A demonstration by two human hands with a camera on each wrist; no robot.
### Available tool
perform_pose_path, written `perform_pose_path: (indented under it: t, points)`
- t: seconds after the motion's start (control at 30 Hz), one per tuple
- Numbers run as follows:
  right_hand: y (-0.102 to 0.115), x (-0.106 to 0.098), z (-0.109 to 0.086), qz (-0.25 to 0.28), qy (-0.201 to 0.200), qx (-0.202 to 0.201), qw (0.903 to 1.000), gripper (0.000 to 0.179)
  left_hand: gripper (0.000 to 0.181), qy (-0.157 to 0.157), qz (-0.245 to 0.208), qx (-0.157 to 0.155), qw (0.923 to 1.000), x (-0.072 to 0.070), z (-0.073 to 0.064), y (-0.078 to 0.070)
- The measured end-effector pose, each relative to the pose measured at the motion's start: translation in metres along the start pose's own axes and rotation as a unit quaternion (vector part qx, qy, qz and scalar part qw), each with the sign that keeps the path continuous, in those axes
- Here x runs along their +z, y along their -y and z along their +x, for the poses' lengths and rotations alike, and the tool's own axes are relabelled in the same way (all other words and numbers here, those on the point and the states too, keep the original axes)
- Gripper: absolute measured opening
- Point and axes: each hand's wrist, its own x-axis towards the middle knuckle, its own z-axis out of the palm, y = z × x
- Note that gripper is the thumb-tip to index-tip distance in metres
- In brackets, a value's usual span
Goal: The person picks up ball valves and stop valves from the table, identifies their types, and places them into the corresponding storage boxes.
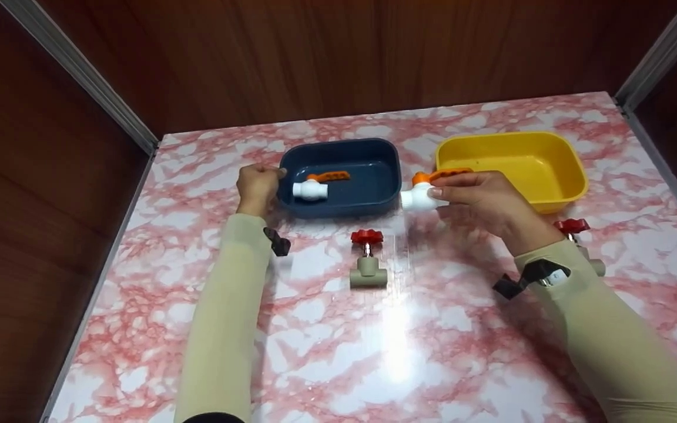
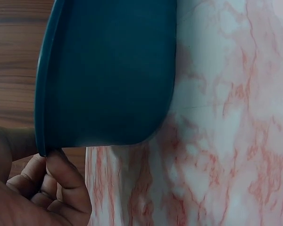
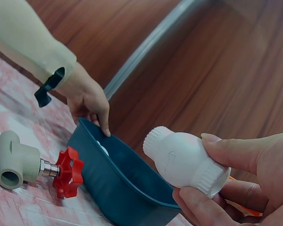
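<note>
I see the left hand (image 1: 258,187) pinching the left rim of the blue tub (image 1: 368,185); a white valve (image 1: 310,190) lies inside. The right hand (image 1: 488,198) pinches a second valve (image 1: 418,198), raised between blue tub and yellow tub (image 1: 529,170). A red-wheeled tap (image 1: 368,275) rests on the marbled table (image 1: 315,352); another tap (image 1: 572,225) sits partly behind the right forearm (image 1: 603,329).

Table (image 1: 315,352), marbled red and white, gleamed before me | mid-table: olive valve (image 1: 368,275) with red handwheel (image 1: 367,236) lay | its twelve o'clock: navy tub (image 1: 368,179) stood | two o'clock: yellow tub (image 1: 535,176) stood | three o'clock: second red-wheeled valve (image 1: 572,225) lay, partly hidden
</note>
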Motion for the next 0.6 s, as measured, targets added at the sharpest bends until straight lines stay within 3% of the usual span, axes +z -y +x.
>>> perform_pose_path:
  t: [0.2, 0.4, 0.5, 0.57, 0.6]
  points:
    - [0.005, 0.002, 0.001, -0.014, -0.013, 0.026, 0.9995, 0.036, 0.016, -0.009, -0.001, 0.006, 0.9999, 0.001, 0.002, 0.001]
    - [0.005, 0.004, 0.003, -0.025, -0.008, 0.025, 0.9993, 0.040, 0.023, -0.008, -0.011, 0.003, 0.9999, 0.002, 0.007, 0.004]
    - [0.005, 0.004, 0.005, -0.029, -0.008, 0.023, 0.9993, 0.038, 0.019, -0.011, -0.030, 0.006, 0.9995, 0.005, 0.023, 0.012]
    - [0.005, 0.005, 0.005, -0.031, -0.010, 0.023, 0.9992, 0.040, 0.016, -0.012, -0.040, 0.006, 0.9991, 0.010, 0.045, 0.024]
    - [0.005, 0.005, 0.006, -0.033, -0.011, 0.024, 0.9991, 0.041, 0.015, -0.008, -0.042, 0.003, 0.9991, 0.009, 0.046, 0.024]
